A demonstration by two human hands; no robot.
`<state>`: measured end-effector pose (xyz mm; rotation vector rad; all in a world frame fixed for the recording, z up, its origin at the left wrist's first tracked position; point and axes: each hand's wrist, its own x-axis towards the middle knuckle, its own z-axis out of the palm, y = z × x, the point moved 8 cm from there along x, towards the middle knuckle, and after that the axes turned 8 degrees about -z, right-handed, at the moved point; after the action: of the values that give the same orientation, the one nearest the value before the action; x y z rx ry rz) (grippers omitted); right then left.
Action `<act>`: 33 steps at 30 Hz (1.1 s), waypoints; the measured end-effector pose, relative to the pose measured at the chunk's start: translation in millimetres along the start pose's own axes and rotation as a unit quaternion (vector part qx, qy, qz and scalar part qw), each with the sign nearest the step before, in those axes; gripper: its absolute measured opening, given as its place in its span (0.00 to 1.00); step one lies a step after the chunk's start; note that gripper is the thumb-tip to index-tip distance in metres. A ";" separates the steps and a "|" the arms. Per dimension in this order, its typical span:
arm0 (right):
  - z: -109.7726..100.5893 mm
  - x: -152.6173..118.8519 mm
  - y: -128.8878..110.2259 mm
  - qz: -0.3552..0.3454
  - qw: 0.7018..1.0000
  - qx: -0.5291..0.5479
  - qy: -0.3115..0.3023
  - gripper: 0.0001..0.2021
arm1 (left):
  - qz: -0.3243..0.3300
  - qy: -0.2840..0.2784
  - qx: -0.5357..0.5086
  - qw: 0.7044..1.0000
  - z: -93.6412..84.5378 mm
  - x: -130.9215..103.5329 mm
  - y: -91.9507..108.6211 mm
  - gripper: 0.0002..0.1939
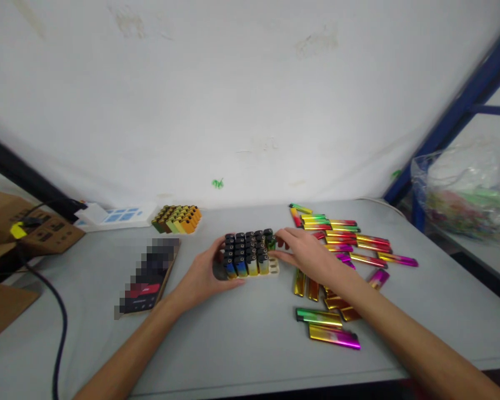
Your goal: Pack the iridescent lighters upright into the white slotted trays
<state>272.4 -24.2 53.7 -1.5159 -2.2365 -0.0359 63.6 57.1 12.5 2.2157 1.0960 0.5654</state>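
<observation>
A small white tray [274,269] in the middle of the grey table holds several upright lighters [247,251] with black tops and coloured bodies. My left hand [203,275] cups the tray's left side. My right hand [306,254] rests against the tray's right edge, its fingertips touching a lighter at the right end of the back rows. Whether those fingers pinch that lighter is unclear. Loose metallic rainbow lighters [350,239] lie scattered to the right, some under my right forearm, and two more lighters [332,329] lie nearer to me.
A second filled tray of yellow-orange lighters [177,218] stands at the back left, beside a white box [116,216]. A phone [149,276] lies left of the tray. Cardboard boxes [37,230] and a black cable [58,322] are at far left. A plastic bag [466,191] sits at right.
</observation>
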 end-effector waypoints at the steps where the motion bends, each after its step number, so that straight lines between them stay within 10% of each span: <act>1: -3.0 -1.6 6.3 -0.014 1.000 0.017 0.004 0.13 | -0.002 0.001 0.004 1.000 -0.1 0.0 -0.7 0.50; 14: -33.1 -34.1 151.4 0.133 0.983 -0.124 -0.007 0.14 | -0.012 0.009 0.022 1.000 -1.1 -0.1 -6.1 0.51; 33: 9.2 49.1 162.2 0.101 0.986 -0.104 -0.081 0.14 | -0.014 0.020 0.024 0.999 -1.1 0.6 -8.3 0.49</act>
<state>398.7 86.3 28.1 -1.9153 -2.2472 -0.0888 58.6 61.9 7.8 2.2354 1.1704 0.5789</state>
